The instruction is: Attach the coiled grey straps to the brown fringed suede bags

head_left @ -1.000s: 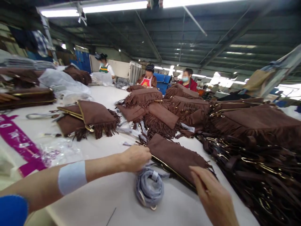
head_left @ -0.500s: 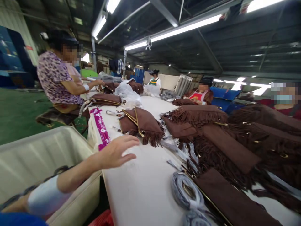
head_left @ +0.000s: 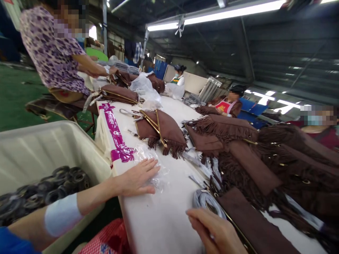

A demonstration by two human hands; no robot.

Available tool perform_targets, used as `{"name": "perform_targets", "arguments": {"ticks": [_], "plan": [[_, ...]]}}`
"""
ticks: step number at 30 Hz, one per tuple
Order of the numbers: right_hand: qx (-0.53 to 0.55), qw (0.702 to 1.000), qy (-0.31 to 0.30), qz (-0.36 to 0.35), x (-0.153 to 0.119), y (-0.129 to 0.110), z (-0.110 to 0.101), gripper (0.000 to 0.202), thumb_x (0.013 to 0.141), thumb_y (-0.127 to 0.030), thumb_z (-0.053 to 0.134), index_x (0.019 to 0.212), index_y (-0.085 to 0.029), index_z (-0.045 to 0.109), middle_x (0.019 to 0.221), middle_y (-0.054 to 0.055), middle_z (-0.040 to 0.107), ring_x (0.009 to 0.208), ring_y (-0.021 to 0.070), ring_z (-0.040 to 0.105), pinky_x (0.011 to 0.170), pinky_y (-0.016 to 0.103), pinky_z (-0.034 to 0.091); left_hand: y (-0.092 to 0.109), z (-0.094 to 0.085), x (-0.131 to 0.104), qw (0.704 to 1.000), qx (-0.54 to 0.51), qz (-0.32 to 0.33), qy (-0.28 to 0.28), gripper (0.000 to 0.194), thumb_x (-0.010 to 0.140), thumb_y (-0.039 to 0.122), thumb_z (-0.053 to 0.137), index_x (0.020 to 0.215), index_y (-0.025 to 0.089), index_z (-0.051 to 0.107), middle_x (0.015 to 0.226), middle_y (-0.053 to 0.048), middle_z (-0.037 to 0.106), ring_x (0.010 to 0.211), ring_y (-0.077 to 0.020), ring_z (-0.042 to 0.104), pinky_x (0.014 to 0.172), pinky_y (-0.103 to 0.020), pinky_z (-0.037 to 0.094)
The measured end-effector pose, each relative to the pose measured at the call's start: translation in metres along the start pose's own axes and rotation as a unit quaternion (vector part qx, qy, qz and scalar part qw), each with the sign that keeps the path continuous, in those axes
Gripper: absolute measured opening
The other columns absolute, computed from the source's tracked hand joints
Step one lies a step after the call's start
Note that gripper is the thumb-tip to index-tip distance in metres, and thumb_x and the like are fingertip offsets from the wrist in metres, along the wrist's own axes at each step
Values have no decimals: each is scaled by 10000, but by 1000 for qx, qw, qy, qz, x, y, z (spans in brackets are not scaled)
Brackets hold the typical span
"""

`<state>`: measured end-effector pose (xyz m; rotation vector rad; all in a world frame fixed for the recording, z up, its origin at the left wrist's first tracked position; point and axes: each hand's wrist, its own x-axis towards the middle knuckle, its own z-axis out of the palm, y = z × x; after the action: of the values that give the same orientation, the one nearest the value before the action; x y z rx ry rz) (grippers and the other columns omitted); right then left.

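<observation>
My left hand [head_left: 139, 178] lies palm down with its fingers spread, pressing on a crumpled clear plastic bag [head_left: 161, 173] near the table's left edge. At the bottom, my right hand [head_left: 215, 231] has its fingers bent and held together; what they grip, if anything, is hidden. Just behind it shows a wrapped grey strap coil [head_left: 202, 198], partly covered by the hand. Beside that hand lies a brown fringed bag [head_left: 254, 218] with a gold zip. Beyond my left hand, two brown fringed pouches [head_left: 169, 128] with gold zips overlap.
More fringed brown bags [head_left: 291, 151] are heaped along the right of the white table [head_left: 156, 218]. At left, a pale bin [head_left: 87, 141] holds several dark coils [head_left: 45, 188]. A red woven sack [head_left: 108, 238] is below the table edge. Co-workers [head_left: 53, 49] sit around the table.
My left hand has come down onto the table, where a clear plastic bag now lies under it. My right hand has entered at the bottom over the strap coils. The view has shifted downward.
</observation>
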<state>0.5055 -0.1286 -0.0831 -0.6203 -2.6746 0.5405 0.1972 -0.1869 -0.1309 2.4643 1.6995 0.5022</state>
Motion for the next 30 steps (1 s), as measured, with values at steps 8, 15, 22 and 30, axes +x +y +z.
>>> {"name": "perform_targets", "arguments": {"ticks": [8,15,22,30], "plan": [[-94,990,-30,98,88,4,50,191,891,-101,520,972,-186,670,837,37,697,787,195,654,661,266,414,22,4,9,998,9,-60,30,771,889,670,369,1483,186,286,1471,-189,391,1366,-357,341,1104,-550,241],[-199,973,-39,114,89,5,52,176,930,-202,536,777,-216,623,778,5,643,724,165,615,562,257,301,34,20,18,993,34,-103,53,632,850,553,562,1410,294,426,1448,-159,414,1362,-420,304,1060,-660,226],[-75,989,13,126,77,16,39,139,900,-182,515,861,-228,640,786,4,660,707,175,610,655,263,378,34,23,18,992,31,-106,64,595,855,536,567,1392,306,452,1450,-137,415,1372,-410,284,1065,-656,221],[-159,980,-8,118,88,8,57,183,920,-167,496,806,-219,630,779,9,670,737,172,629,604,248,339,34,23,18,991,33,-110,63,609,862,565,539,1397,290,443,1453,-138,415,1384,-400,270,1082,-645,204]]}}
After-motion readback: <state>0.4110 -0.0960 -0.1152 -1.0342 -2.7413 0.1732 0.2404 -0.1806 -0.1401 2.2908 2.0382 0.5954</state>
